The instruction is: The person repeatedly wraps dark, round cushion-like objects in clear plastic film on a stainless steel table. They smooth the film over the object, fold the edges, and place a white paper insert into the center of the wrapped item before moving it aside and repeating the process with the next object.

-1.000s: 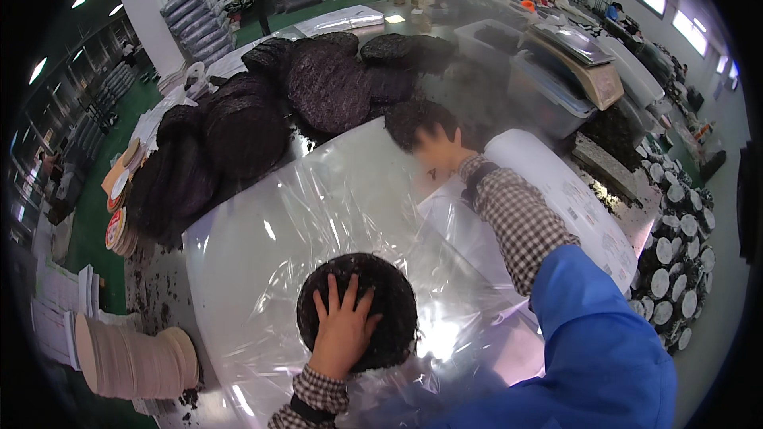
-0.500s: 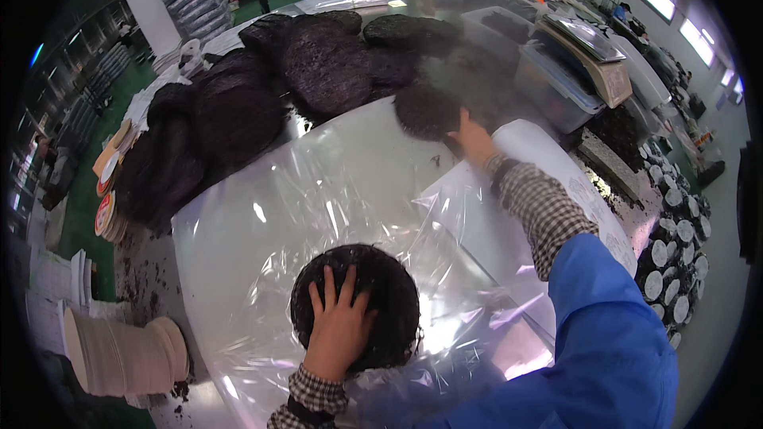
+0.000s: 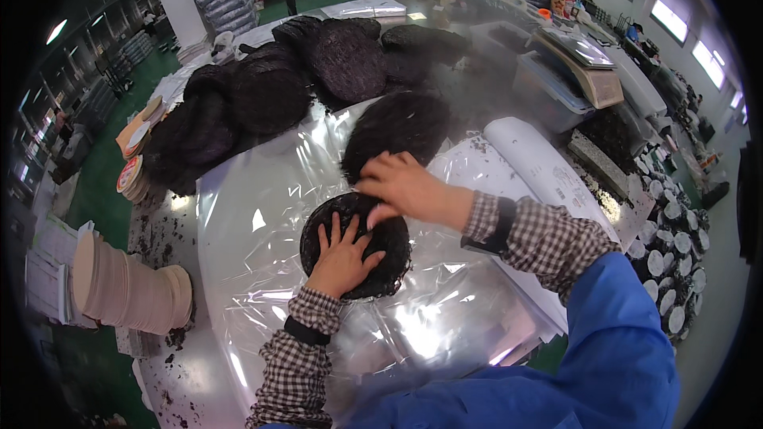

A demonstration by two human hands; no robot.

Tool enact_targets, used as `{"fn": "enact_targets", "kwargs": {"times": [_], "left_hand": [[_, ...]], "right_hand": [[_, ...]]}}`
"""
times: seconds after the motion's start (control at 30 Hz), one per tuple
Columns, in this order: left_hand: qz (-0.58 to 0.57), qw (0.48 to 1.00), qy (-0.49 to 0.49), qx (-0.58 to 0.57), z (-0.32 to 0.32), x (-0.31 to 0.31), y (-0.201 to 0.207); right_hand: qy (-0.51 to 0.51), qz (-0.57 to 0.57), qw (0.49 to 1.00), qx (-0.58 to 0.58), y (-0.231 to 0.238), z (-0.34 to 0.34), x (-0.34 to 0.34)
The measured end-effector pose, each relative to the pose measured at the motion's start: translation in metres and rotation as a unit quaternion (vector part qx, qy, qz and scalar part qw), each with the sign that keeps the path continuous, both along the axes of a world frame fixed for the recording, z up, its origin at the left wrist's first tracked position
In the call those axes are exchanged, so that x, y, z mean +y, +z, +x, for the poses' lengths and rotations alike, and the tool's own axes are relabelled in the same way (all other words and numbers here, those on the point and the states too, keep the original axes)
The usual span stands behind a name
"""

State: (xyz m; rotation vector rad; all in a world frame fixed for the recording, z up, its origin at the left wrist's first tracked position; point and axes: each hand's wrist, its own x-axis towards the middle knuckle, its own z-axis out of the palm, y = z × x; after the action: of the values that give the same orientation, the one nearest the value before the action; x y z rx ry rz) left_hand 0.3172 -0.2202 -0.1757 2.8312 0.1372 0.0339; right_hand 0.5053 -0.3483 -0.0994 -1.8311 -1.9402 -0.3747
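Note:
Under my left hand (image 3: 346, 260) lies a round dark cake (image 3: 391, 270) that looks like dried seaweed. The hand rests flat on it with fingers spread, holding nothing. My right hand (image 3: 405, 188) is above the cake's far edge, its fingers curled at the near edge of a second seaweed cake (image 3: 397, 131). Fingers and hand partly hide where they meet that cake, which appears tilted just beyond the first. Clear plastic film (image 3: 270, 270) lies beneath the first cake on the table.
Piled seaweed cakes (image 3: 346, 59) stand along the far left. A stack of round pale discs (image 3: 131, 286) lies at the left. To the right are a curled white sheet (image 3: 532, 159), a clear plastic bin (image 3: 548, 95) and several white-ended rolls (image 3: 675, 270).
My right hand has come back from the far right toward my left hand, and the second cake has moved nearer with it. My left hand stays on the first cake.

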Motion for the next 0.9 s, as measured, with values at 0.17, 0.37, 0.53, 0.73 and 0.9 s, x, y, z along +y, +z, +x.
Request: {"fn": "enact_targets", "kwargs": {"times": [0.17, 0.37, 0.53, 0.73, 0.9], "left_hand": [[0.010, 0.999, 0.016, 0.041, -0.007, 0.010, -0.003], [0.011, 0.997, -0.001, 0.075, 0.001, -0.008, 0.010], [0.059, 0.986, 0.013, 0.155, -0.003, -0.007, 0.014], [-0.075, 0.997, -0.021, 0.026, 0.001, 0.018, -0.027], [-0.426, 0.858, 0.207, -0.197, -0.008, 0.065, 0.009]], "right_hand": [[-0.165, 0.060, 0.933, 0.314, 0.029, 0.022, -0.051], [0.006, -0.342, 0.932, 0.115, -0.072, 0.035, -0.231], [0.013, -0.053, 0.964, 0.260, -0.035, -0.097, -0.136], [-0.105, -0.192, 0.886, 0.410, -0.027, -0.111, -0.008], [-0.114, -0.164, 0.975, 0.100, -0.073, -0.097, -0.002]]}}
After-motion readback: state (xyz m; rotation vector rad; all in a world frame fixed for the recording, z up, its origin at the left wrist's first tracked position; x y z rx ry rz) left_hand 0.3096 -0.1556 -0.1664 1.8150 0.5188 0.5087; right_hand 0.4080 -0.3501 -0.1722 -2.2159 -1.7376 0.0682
